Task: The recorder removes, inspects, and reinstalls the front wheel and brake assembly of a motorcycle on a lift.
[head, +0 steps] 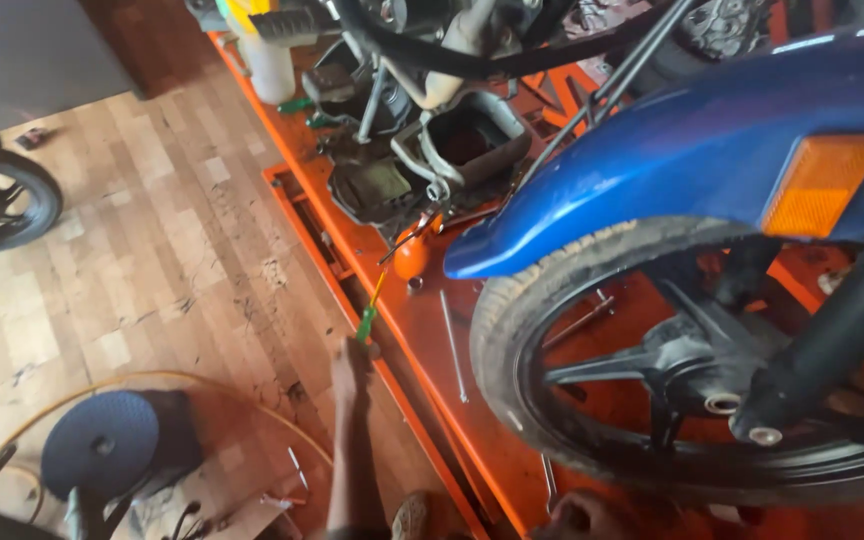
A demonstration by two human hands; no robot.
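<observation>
Blue fender (692, 150) with an amber reflector (820, 183), black tyre (512, 330), orange lift platform (432, 330), green-handled screwdriver (366, 322), pale patchwork wooden floor (152, 250).

free: wooden floor (152, 260) left | blocked: front wheel (672, 380), engine parts (422, 150) on orange lift (432, 340)

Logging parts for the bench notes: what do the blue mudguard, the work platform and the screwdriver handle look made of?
Blue mudguard: looks like glossy painted plastic or metal; smooth sheen with highlights, can't tell which. Work platform: orange-painted metal, probably steel; flat sheet with raised edge rails, scuffed and grimy. Screwdriver handle: translucent green, likely hard plastic, at the fingertips of the left hand.
</observation>
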